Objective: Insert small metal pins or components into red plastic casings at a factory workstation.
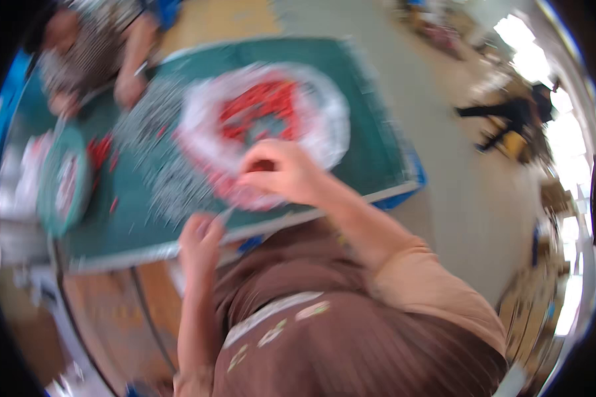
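Note:
Motion blur softens the whole picture. My left hand (pixel 202 241) is at the table's near edge, fingers closed in a pinch; a thin pale grey piece (pixel 227 214) sticks out from its fingertips. To the right and higher, my right hand (pixel 283 171) is curled, thumb and fingertips together, above the near rim of a white plastic bag (pixel 328 126). What it holds, if anything, cannot be made out. Inside the opened bag lie many small red pieces (pixel 261 106). Left of the bag, a spread of thin grey pieces (pixel 179 188) covers part of the green tabletop (pixel 371 152).
Across the table at the far left, another person (pixel 89 56) has both hands at the tabletop. A round green-rimmed thing (pixel 63 182) stands at the left edge, near loose red pieces (pixel 99 151). Farther right, a person in dark clothes (pixel 520 112) sits; cardboard boxes (pixel 526 308) line the wall.

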`<state>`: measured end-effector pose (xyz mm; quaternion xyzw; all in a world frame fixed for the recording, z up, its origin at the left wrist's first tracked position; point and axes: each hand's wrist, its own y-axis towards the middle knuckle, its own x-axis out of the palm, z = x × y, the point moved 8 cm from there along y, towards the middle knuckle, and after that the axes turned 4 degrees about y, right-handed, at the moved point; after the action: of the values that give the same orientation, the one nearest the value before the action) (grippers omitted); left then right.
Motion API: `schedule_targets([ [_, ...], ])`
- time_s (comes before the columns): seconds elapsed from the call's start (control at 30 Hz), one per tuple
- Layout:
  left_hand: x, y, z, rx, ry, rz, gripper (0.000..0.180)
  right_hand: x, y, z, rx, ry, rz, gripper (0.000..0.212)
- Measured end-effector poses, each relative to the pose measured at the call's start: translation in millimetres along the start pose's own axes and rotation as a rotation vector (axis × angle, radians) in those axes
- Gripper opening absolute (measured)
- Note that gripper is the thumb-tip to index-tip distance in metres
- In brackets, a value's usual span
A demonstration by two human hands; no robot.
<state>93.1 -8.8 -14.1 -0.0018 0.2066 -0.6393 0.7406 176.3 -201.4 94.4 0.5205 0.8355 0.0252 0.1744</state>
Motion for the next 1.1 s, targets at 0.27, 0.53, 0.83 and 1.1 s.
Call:
schedule_targets([
  [0.27, 16.7, -6.4, 16.9, -0.029, -0.114, -0.037, 0.009, 60.2, -21.9, -1.8, -0.083, -0.187, -0.115, 0.013],
  [0.53, 9.9, -8.6, 2.5, -0.115, -0.153, -0.051, 0.009, 82.9, -29.7, -1.6, -0.192, -0.405, -0.219, 0.015],
  [0.83, 10.4, -11.3, 7.6, -0.098, -0.112, -0.041, 0.013, 68.5, -22.4, -14.0, 0.095, -0.38, -0.268, 0.014],
  [1.1, 15.5, -12.3, 10.4, -0.119, -0.129, -0.125, 0.016, 78.7, -24.8, -7.9, -0.116, -0.479, -0.291, 0.014],
])
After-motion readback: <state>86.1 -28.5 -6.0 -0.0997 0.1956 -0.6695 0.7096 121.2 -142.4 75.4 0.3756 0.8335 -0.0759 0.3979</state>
